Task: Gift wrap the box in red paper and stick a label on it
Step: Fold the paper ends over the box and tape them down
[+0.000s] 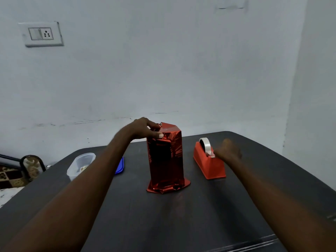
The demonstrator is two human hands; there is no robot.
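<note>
A: Where's the box (166,157)?
B: Upright, directly under the left hand (145,129), whose thumb and fingers pinch its folded top.
A: The right hand (228,150)?
B: At the tape dispenser (209,160); grip blurred, can't tell.

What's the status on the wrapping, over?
Left hand pinching shiny red foil-wrapped box top fold. Right hand at orange tape dispenser. No label yet.

Motion-blurred right hand (228,150) at the red tape dispenser (209,162), its grip unreadable, blue flat lid (120,166) mostly hidden behind the left forearm, small item inside the clear plastic tub (81,165) too small to identify, dark table (163,215) cut off by the bottom edge
</note>
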